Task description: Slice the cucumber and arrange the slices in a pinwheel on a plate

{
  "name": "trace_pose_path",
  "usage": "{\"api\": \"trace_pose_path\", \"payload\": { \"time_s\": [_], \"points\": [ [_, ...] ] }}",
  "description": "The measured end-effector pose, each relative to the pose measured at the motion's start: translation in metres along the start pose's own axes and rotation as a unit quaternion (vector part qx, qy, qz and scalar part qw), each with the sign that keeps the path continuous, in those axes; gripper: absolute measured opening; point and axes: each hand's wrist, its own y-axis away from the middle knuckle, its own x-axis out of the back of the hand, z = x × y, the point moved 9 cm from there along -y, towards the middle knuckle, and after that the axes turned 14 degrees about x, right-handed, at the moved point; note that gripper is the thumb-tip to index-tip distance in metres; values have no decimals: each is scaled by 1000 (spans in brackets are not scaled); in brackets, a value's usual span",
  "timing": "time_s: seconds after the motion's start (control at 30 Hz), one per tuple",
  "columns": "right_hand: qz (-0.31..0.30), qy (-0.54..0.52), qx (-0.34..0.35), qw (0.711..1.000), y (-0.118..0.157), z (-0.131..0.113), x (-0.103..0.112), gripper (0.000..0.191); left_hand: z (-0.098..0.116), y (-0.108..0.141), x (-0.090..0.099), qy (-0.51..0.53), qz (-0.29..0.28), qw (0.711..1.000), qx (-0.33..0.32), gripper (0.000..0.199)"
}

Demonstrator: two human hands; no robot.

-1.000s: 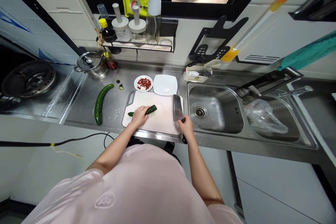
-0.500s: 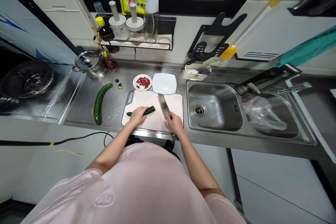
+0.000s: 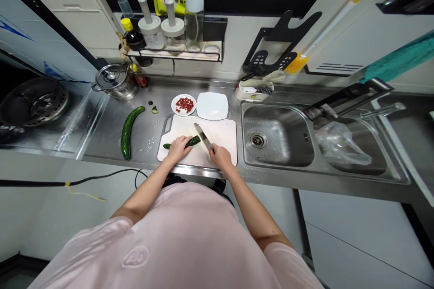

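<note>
On the white cutting board [image 3: 217, 133] lies a dark green cucumber [image 3: 193, 141], running under my left hand [image 3: 178, 150], whose fingers press down round it. My right hand [image 3: 221, 157] is closed on the handle of a knife [image 3: 203, 136]. The blade slants up and to the left, close beside the cucumber's right end. Left of the board a second, curved cucumber [image 3: 126, 134] rests on the steel counter. Behind the board stand a small plate of chopped red pieces [image 3: 184, 105] and a white square plate [image 3: 212, 106].
A double sink [image 3: 278, 137] with a plastic bag [image 3: 342, 142] is to the right. A lidded pot [image 3: 115, 82] and a small red bottle [image 3: 141, 80] stand at the back left. Above hangs a rack [image 3: 176, 56] of jars and bottles. Far left is a pan [image 3: 34, 101].
My right hand has moved slightly left with the knife, and the blade has swung left toward the cucumber's right end. My left hand stays on the cucumber.
</note>
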Motion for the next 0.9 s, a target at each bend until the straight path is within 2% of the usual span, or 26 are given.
{"api": "trace_pose_path", "payload": {
  "time_s": [0.27,0.47,0.63,0.9],
  "points": [
    [-8,-3,-14,1000,3,-4,3,28,-5,5,10,-15,1,1000,-12,42],
    [-1,3,-18,1000,2,-7,4,33,8,2,16,16,38,998,-39,37],
    [-2,14,-6,1000,1,-15,5,29,13,-6,9,39,49,995,-72,29],
    [-25,5,-20,999,3,-28,5,26,9,-7,-1,25,41,996,-80,31]
  ]
}}
